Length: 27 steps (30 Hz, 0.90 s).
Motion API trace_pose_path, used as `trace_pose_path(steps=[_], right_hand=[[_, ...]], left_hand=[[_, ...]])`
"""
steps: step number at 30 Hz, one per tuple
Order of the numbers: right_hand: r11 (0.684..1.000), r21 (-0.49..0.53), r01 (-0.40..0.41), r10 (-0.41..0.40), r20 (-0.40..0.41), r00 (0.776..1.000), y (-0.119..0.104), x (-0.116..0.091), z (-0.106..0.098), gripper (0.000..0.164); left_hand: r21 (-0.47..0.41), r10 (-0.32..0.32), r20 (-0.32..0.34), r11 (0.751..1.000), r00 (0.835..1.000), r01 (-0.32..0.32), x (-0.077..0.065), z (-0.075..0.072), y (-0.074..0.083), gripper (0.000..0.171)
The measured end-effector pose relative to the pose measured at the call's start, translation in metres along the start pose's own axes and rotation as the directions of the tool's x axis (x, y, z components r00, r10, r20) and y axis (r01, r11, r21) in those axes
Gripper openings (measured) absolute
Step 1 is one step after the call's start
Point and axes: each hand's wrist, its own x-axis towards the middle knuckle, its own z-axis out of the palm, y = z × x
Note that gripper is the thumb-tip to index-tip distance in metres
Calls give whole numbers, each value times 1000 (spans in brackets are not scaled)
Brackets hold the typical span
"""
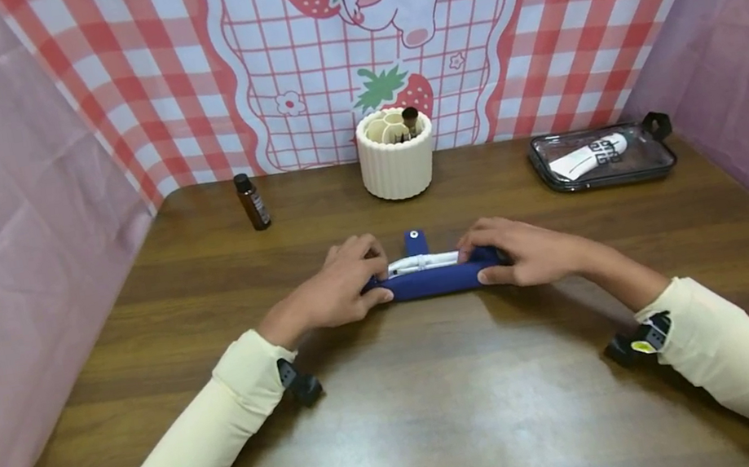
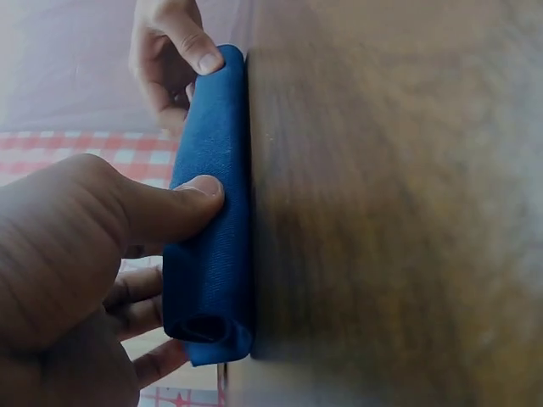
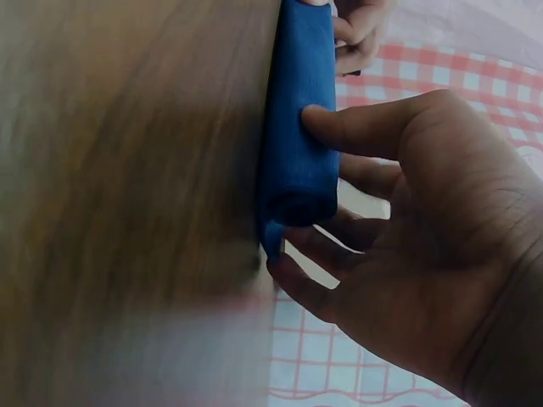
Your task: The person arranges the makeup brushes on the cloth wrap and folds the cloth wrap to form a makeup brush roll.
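A blue roll-up pouch (image 1: 435, 282), partly rolled, lies across the middle of the table between both hands. Slim white items (image 1: 421, 262) show along its far side, and a blue strap with a snap button (image 1: 414, 237) sticks out behind. My left hand (image 1: 347, 281) grips the left end, thumb on the near face and fingers behind. At the other end my right hand (image 1: 527, 247) holds it the same way. The left wrist view shows the rolled end of the pouch (image 2: 212, 280) below the thumb. In the right wrist view, fingers curve around the pouch's (image 3: 301, 153) far side.
Behind the pouch stands a cream ribbed holder (image 1: 399, 167) with a dark-tipped brush inside. A small brown bottle (image 1: 254, 204) is at back left. At back right lies a clear black-edged case (image 1: 603, 157) with a white tube in it. A checked cloth hangs behind the table.
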Motion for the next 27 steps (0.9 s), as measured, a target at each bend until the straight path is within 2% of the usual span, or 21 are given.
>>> trace_pose_path(steps=[5,8,11,15,20,27], right_hand=[[1000,-14,-20,20,-5,1000,-7,3,1,50],[997,-76,-15,16,6,1000,-12,4,1,51],[989,-146,-8,10,9,1000,-17,7,3,50],[981,-194,-10,3,-37,999,-22,15,5,53],[978,-209,-4,-21,-118,993,-29,27,4,46],[978,-191,80,-114,-178,977,-34,39,4,25]], left_hand=[[-11,20,-15,1000,1000,-21,1,1,0,17],[-34,40,-39,999,998,-41,2,2,-1,18],[-73,64,-60,995,996,-68,4,2,-1,28],[-99,71,-46,992,996,-75,3,1,-1,44],[-59,65,9,996,998,-65,1,0,-2,40],[-12,54,28,998,998,-53,1,0,-2,36]])
